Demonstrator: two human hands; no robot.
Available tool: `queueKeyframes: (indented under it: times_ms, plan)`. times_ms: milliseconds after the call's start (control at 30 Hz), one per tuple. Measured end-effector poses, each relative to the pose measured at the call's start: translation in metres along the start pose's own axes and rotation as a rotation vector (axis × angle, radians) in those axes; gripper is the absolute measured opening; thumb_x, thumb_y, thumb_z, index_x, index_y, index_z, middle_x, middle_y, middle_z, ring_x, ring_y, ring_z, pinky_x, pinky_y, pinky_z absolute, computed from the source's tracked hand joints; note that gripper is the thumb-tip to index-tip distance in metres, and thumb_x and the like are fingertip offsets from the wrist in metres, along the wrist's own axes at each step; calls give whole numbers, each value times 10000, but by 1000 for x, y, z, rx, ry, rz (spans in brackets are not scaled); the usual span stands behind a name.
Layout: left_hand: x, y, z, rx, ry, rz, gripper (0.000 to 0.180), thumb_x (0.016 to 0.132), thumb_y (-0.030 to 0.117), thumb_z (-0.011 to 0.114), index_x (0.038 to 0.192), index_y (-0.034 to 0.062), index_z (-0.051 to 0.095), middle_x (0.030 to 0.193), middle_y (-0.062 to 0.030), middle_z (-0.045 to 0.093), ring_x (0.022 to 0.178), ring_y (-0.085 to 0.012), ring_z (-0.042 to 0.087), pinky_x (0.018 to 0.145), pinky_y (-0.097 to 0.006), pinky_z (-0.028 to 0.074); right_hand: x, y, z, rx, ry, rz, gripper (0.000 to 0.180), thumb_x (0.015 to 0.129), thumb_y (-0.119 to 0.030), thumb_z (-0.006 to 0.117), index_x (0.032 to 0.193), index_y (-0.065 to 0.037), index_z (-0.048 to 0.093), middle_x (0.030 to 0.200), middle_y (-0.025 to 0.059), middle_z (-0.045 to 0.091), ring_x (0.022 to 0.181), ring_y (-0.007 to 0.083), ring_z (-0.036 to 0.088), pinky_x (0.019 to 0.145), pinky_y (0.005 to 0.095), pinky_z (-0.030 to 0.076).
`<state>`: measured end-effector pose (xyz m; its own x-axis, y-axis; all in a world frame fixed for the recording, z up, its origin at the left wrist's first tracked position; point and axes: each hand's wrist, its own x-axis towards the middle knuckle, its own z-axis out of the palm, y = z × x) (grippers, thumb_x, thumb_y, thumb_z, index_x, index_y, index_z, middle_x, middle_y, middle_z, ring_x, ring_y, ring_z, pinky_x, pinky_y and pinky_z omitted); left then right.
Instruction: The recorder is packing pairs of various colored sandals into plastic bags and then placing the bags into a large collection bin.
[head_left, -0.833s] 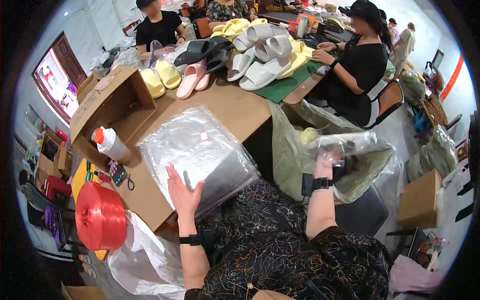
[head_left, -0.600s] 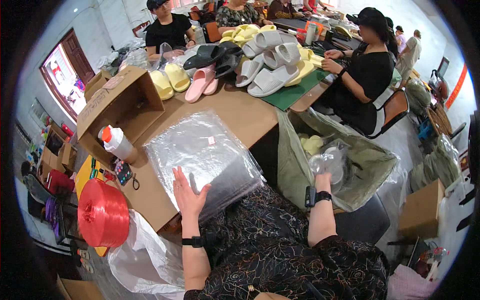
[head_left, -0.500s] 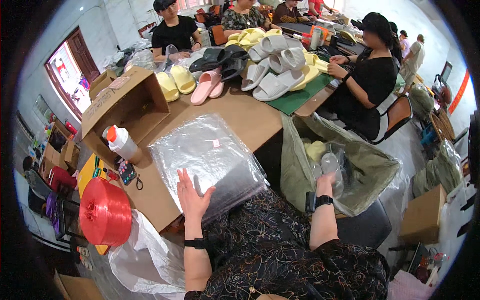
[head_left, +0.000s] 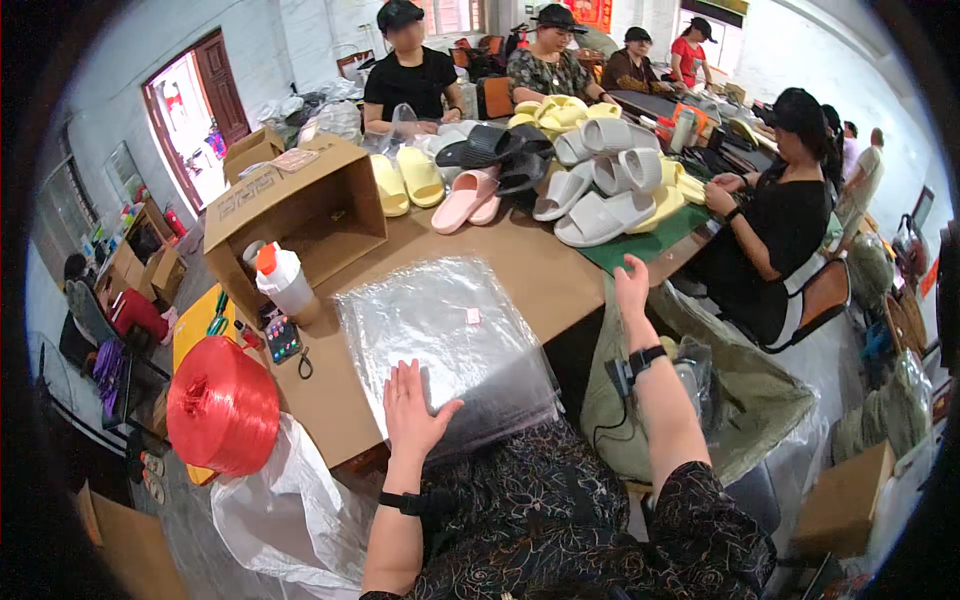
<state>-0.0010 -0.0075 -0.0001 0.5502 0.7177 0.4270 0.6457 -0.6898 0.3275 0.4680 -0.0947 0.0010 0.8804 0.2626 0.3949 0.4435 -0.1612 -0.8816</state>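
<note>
My left hand (head_left: 415, 415) lies flat, fingers spread, on a stack of clear plastic bags (head_left: 455, 315) at the table's near edge. My right hand (head_left: 632, 287) is raised over the table's right edge, just short of the slipper pile, with its fingers apart and nothing visible in them. Nearest to it are white slippers (head_left: 604, 220) on a green mat (head_left: 610, 254). Beneath my right forearm an olive woven sack (head_left: 745, 405) gapes, with plastic-wrapped slippers (head_left: 692, 365) inside. Further left lie pink slippers (head_left: 464, 200), yellow slippers (head_left: 420, 177) and black slippers (head_left: 497, 146).
A cardboard box (head_left: 330, 235) lies on its side at the left, beside an orange-capped bottle (head_left: 284, 282) and a phone (head_left: 282, 340). A red twine roll (head_left: 222, 405) stands near the left edge. Co-workers (head_left: 775, 215) sit around the table. An orange chair (head_left: 822, 302) stands at the right.
My right hand has come up out of the sack and moved forward toward the slipper pile; a wrapped slipper stays in the sack. My left hand remains on the bags. The whole view has shifted.
</note>
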Motion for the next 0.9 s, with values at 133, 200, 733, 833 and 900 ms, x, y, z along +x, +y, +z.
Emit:
queueKeyframes:
  times_ms: [133, 200, 733, 833, 900]
  plan:
    - [-3, 0, -3, 34, -26, -18, 977, 799, 624, 703, 1480, 8, 371, 1518, -268, 375, 1430, -416, 322, 1182, -509, 229, 58, -21, 30, -190, -98, -125, 575, 839, -202, 682, 1339, 18, 500, 1332, 221, 532, 1150, 359, 568, 978, 427, 471]
    - [0, 3, -3, 51, -38, 3, 972, 792, 621, 710, 1473, 8, 385, 1511, -269, 385, 1422, -415, 337, 1179, -509, 237, 91, -10, 32, -263, -145, -214, 675, 828, -237, 701, 1392, 29, 443, 1399, 242, 477, 1274, 389, 492, 1044, 441, 432]
    - [2, 5, -2, 33, -42, 18, 979, 777, 605, 733, 1463, -5, 391, 1504, -281, 389, 1427, -418, 328, 1185, -508, 226, 35, -57, 79, 124, -542, -99, 318, 849, -254, 734, 1005, 17, 677, 822, 75, 692, 737, 145, 615, 690, 315, 502]
    - [-4, 0, -3, 49, -24, 5, 983, 775, 624, 716, 1449, -19, 405, 1480, -301, 407, 1417, -428, 341, 1176, -516, 239, -8, -126, 80, 317, -694, -139, 315, 894, -246, 710, 1057, 20, 665, 859, 33, 673, 719, 102, 565, 646, 287, 474]
    - [1, 4, -4, 36, -14, 11, 985, 770, 639, 705, 1434, -31, 421, 1459, -318, 423, 1404, -440, 355, 1167, -524, 252, -33, -160, 79, 434, -743, -119, 316, 904, -244, 704, 1065, 24, 660, 874, 32, 669, 717, 93, 555, 632, 269, 461]
